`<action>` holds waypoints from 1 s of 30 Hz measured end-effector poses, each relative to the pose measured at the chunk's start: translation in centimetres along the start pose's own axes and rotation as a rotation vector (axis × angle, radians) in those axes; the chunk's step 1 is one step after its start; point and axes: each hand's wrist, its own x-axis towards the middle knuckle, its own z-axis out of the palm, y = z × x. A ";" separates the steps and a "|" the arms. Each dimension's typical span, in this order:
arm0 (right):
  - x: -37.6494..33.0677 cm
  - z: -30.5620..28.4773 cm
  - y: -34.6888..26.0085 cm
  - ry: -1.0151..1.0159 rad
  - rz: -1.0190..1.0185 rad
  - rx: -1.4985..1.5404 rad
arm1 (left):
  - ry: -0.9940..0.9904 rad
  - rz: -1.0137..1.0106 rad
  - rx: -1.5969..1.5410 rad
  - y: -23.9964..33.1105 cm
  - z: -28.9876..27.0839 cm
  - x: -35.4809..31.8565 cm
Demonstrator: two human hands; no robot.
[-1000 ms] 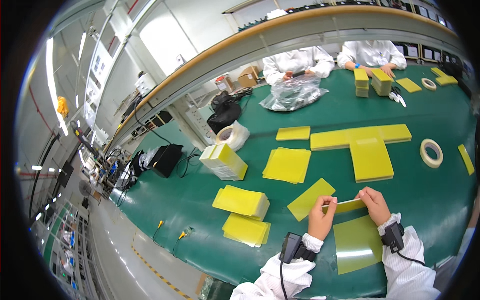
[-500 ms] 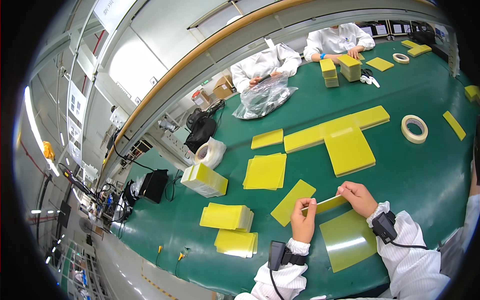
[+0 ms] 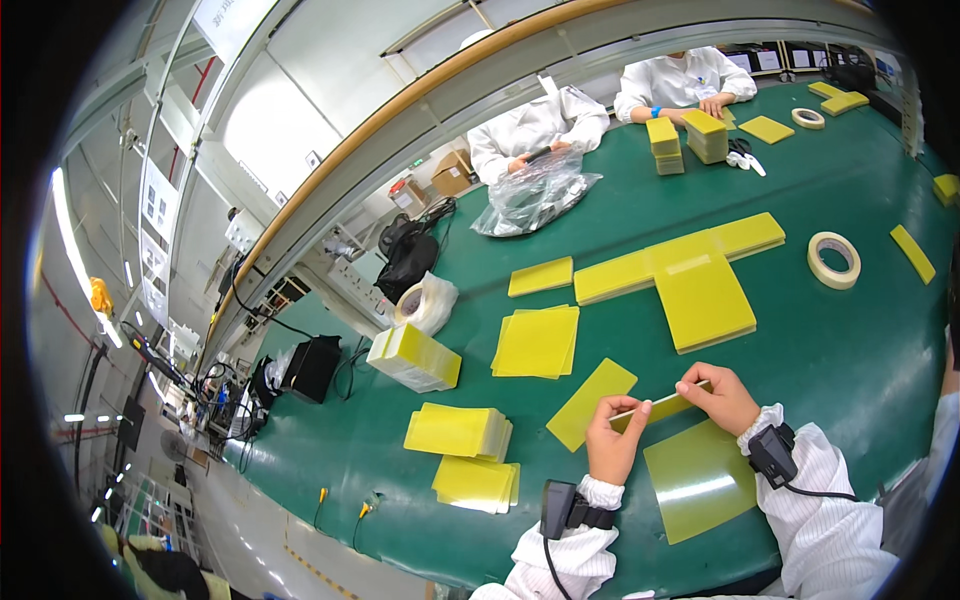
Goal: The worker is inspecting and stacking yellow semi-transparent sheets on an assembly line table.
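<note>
Between my two hands is a thin yellow rectangular sheet (image 3: 664, 408), raised above the table and seen almost edge-on. My left hand (image 3: 612, 442) pinches its left end between thumb and fingers, while my right hand (image 3: 724, 399) pinches the right end. A larger translucent yellow sheet (image 3: 700, 483) lies flat below it, near my right forearm. Left of my hands, a narrow yellow sheet (image 3: 588, 408) rests at a slant. Beyond them are a square pile of yellow sheets (image 3: 706, 308) and a long row of stacked strips (image 3: 622, 274).
On the green table (image 3: 340, 470), more yellow stacks (image 3: 455, 432) and a wrapped block (image 3: 415, 358) stand to the left. A tape roll (image 3: 833, 260) lies at right. Two co-workers in white sit across, one with a clear plastic bag (image 3: 535, 193). A frame beam crosses above.
The whole view has shifted slightly. Both hands keep their pinch, and the held sheet is tilted a little differently. A dark shape and yellowish patches have appeared at the lower left beyond the table.
</note>
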 end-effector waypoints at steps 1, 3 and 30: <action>-0.1 0.0 0.0 0.006 0.013 -0.035 | -0.016 -0.026 -0.024 -0.2 -0.1 0.0; -0.2 -0.2 0.2 0.009 -0.018 -0.041 | -0.012 -0.013 0.031 -0.7 0.0 0.2; 0.1 0.7 1.8 -0.086 -0.111 0.114 | 0.052 0.204 -0.113 -1.4 -0.1 0.2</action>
